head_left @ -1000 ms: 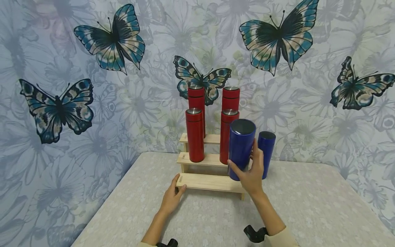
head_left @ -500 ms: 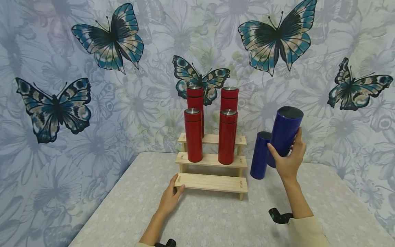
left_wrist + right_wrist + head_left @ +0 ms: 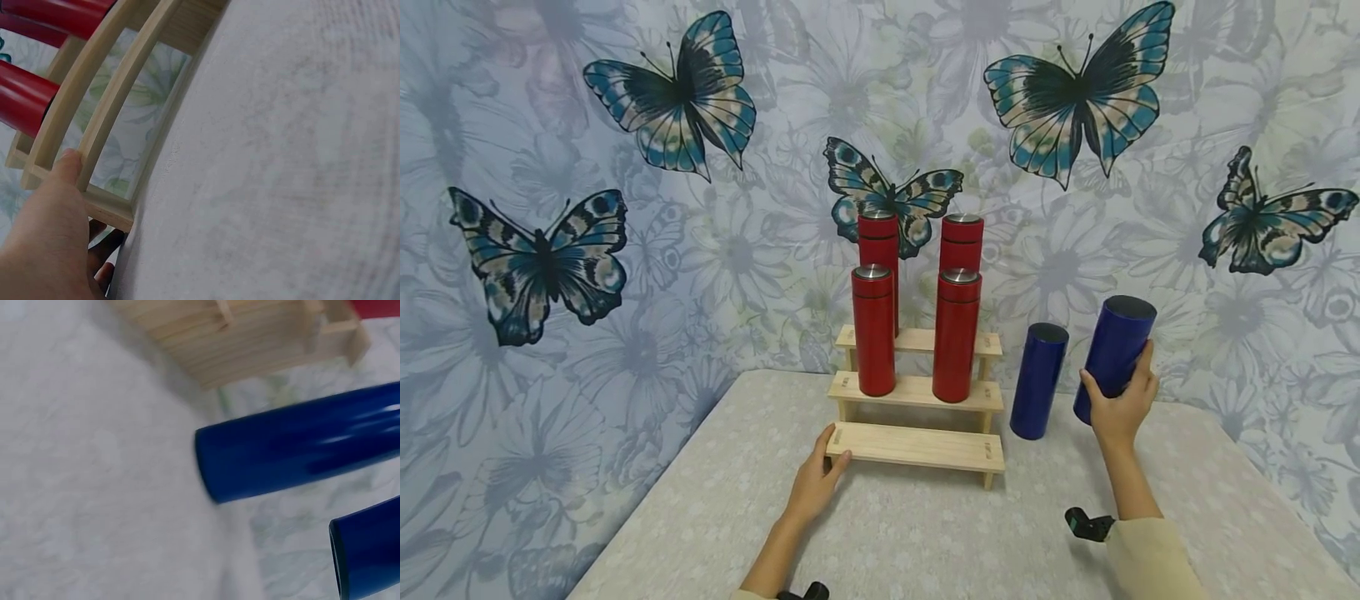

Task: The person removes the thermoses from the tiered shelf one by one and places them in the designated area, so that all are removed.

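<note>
My right hand [image 3: 1125,408] grips a dark blue vacuum flask [image 3: 1115,354], which leans slightly to the right. In the right wrist view, the flask [image 3: 369,550] shows at the lower right, its base apart from the tabletop; the hand is out of that view. Left of it another blue flask [image 3: 1039,381] stands on the table. My left hand [image 3: 816,479] holds the left end of the bottom step of a three-step wooden rack [image 3: 917,446]. Its thumb [image 3: 70,164] lies against the step, with other fingers partly hidden behind the end.
Two red flasks stand on the middle step, a left one [image 3: 873,333] and a right one [image 3: 957,337]. Behind them, on the top step, are another left red flask [image 3: 877,237] and right red flask [image 3: 961,239]. A butterfly-patterned wall [image 3: 737,275] rises behind the cloth-covered table [image 3: 910,533].
My right hand has carried its blue flask from before the rack's right side rightward, past the standing blue flask, then lowered it. My left hand has stayed on the rack.
</note>
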`<move>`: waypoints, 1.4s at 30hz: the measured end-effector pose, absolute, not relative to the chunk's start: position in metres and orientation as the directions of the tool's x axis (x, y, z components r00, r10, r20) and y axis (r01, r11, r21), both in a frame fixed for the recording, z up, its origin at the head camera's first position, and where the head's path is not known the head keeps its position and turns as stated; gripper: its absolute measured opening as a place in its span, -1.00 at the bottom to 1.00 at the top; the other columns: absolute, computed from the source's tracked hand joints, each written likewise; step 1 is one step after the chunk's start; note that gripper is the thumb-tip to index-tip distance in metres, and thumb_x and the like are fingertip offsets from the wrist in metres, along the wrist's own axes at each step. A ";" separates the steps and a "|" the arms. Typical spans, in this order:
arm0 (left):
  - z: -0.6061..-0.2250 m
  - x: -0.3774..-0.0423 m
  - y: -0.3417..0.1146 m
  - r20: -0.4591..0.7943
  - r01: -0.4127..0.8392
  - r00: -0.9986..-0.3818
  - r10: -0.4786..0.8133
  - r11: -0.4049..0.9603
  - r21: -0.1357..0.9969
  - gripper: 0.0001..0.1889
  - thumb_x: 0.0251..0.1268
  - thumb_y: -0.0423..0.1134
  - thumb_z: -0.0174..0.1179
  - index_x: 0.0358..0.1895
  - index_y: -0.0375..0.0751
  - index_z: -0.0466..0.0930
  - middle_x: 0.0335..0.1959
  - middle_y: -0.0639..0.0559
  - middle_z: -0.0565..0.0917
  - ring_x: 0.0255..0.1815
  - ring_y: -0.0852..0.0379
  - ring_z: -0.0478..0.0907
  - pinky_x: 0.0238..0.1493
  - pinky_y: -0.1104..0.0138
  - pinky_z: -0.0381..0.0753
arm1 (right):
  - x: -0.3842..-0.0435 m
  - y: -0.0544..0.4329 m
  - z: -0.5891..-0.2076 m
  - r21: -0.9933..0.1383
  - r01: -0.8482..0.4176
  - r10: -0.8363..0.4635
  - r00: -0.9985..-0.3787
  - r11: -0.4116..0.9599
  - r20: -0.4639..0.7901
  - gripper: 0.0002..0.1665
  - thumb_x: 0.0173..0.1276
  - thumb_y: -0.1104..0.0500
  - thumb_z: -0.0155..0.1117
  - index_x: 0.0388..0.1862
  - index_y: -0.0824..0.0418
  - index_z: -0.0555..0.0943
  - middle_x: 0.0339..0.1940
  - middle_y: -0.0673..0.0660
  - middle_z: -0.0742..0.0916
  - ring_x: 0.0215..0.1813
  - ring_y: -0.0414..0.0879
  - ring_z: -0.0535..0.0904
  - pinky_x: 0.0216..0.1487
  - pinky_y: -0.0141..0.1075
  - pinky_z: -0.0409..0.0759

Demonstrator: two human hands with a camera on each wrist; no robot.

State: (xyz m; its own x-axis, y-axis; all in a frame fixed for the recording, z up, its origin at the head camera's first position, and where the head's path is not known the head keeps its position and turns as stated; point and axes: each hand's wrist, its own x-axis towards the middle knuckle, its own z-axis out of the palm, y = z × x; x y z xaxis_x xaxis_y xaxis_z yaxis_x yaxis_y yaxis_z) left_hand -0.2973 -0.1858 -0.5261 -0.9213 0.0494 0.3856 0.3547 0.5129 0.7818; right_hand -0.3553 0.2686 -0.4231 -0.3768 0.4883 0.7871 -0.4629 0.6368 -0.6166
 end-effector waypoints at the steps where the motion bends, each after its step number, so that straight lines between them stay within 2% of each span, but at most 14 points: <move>1: -0.526 -0.297 -0.186 0.385 0.353 -0.922 0.048 0.515 0.781 -0.29 0.36 0.06 0.00 0.44 -0.16 -0.03 0.34 -0.33 0.20 0.27 -0.28 0.24 0.17 -0.10 0.28 | -0.357 0.270 -0.428 -0.620 -0.458 0.489 -0.383 0.637 0.784 0.18 -0.11 0.27 0.53 0.46 0.15 0.07 -0.05 0.50 0.38 -0.03 0.26 0.25 0.00 0.09 0.22; 7: -0.527 -0.298 -0.187 0.388 0.354 -0.921 0.046 0.519 0.778 -0.29 0.36 0.07 0.00 0.43 -0.19 -0.01 0.34 -0.32 0.19 0.29 -0.27 0.21 0.19 -0.10 0.25 | -0.368 0.278 -0.448 -0.666 -0.436 0.519 -0.419 0.605 0.745 0.20 -0.13 0.30 0.54 0.47 0.08 0.08 0.03 0.49 0.39 0.07 0.30 0.28 0.13 0.14 0.22; 13: -0.530 -0.300 -0.186 0.380 0.352 -0.924 0.052 0.507 0.787 -0.29 0.36 0.08 0.00 0.44 -0.18 -0.01 0.34 -0.32 0.20 0.28 -0.27 0.23 0.17 -0.09 0.29 | -0.375 0.289 -0.462 -0.720 -0.395 0.561 -0.453 0.570 0.693 0.19 -0.07 0.19 0.54 0.48 -0.06 0.05 0.16 0.44 0.37 0.17 0.28 0.28 0.21 0.12 0.20; 26: -0.532 -0.296 -0.186 0.364 0.336 -0.930 0.048 0.509 0.792 -0.27 0.35 0.11 -0.01 0.44 -0.14 -0.03 0.35 -0.30 0.19 0.29 -0.26 0.22 0.18 -0.10 0.27 | -0.377 0.300 -0.483 -0.752 -0.339 0.535 -0.543 0.565 0.647 0.22 -0.03 0.30 0.50 0.49 -0.05 -0.03 0.29 0.39 0.32 0.28 0.27 0.23 0.29 0.08 0.11; 36: -0.531 -0.296 -0.185 0.400 0.366 -0.915 0.052 0.525 0.769 -0.30 0.37 0.05 0.00 0.43 -0.21 -0.01 0.32 -0.34 0.23 0.24 -0.29 0.28 0.13 -0.10 0.33 | -0.378 0.298 -0.489 -0.743 -0.337 0.519 -0.550 0.578 0.654 0.22 -0.07 0.33 0.51 0.49 -0.01 0.00 0.21 0.46 0.36 0.22 0.32 0.27 0.25 0.12 0.14; 42: -0.530 -0.298 -0.186 0.419 0.380 -0.907 0.054 0.536 0.754 -0.32 0.38 0.02 0.00 0.42 -0.22 0.00 0.31 -0.37 0.24 0.23 -0.30 0.29 0.10 -0.11 0.35 | -0.377 0.293 -0.487 -0.764 -0.307 0.544 -0.557 0.568 0.628 0.23 -0.05 0.28 0.51 0.49 -0.07 -0.02 0.19 0.46 0.37 0.21 0.32 0.27 0.23 0.14 0.15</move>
State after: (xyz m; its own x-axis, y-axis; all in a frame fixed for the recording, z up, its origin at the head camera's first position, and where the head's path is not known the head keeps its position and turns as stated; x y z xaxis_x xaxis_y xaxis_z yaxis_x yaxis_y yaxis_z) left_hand -0.2982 -0.1857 -0.5299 -0.9066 0.0537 0.4185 0.3798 0.5361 0.7539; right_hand -0.3769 0.2928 -0.4866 -0.5566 0.5441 0.6278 -0.3066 0.5678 -0.7639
